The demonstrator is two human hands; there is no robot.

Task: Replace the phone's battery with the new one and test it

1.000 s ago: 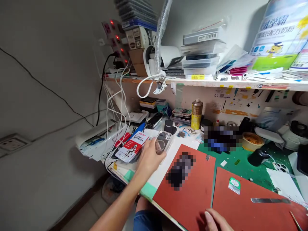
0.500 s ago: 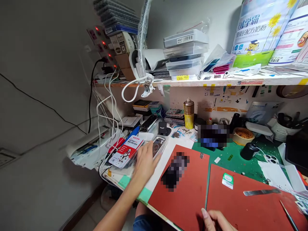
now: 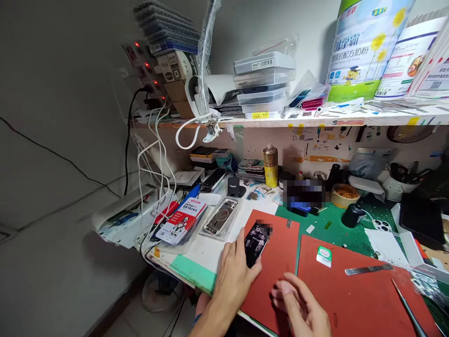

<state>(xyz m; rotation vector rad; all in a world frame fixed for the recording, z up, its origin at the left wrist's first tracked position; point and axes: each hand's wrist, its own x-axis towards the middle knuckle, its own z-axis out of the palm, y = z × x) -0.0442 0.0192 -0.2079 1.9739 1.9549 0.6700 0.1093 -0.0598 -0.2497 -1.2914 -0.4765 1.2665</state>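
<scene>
My left hand [image 3: 235, 274] grips the lower end of a smartphone [image 3: 255, 243], its fingers along the left edge and its thumb at the lower right corner. The phone's screen is lit and partly blurred out. Beneath it is a red work mat [image 3: 282, 248]. My right hand [image 3: 303, 306] hovers over the mat's near part, fingers loosely bent and apart, with nothing visible in them. Left of the phone, an opened phone body [image 3: 221, 216] with a round coil lies in a clear plastic tray [image 3: 238, 210]. Beside that lies a red and white battery package [image 3: 181, 220].
A second red mat [image 3: 336, 299] carries tweezers [image 3: 368, 269], a pointed tool [image 3: 407, 304] and a green-white sticker [image 3: 324, 256]. Behind stand a spray can [image 3: 270, 166], a tape roll [image 3: 344, 195] and a black bottle [image 3: 352, 215]. White cables [image 3: 161, 159] hang at left beneath a loaded shelf [image 3: 308, 120].
My left hand has moved right from the opened phone body to the smartphone and taken hold of it. My right hand has come up and forward over the mat, its fingers loosening.
</scene>
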